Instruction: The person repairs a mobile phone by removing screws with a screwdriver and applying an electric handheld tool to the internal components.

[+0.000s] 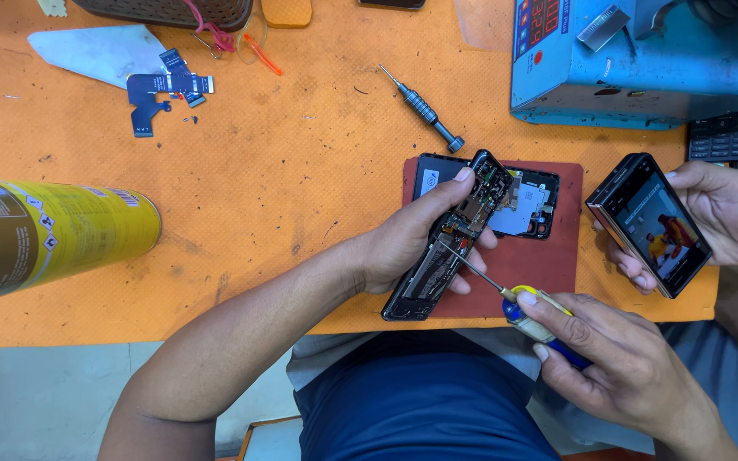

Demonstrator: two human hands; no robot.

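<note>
Left hand (412,243) grips opened phone (454,239) over red mat (548,273), worktop's near edge. Right hand (617,358) pinches yellow-blue screwdriver (514,299), tip in phone. Yellow labelled can (44,235) lies at left edge.

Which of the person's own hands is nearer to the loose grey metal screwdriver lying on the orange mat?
Left. The left hand holds the opened phone just below the loose grey metal screwdriver; the right hand grips a yellow-handled screwdriver, lower and further right.
</note>
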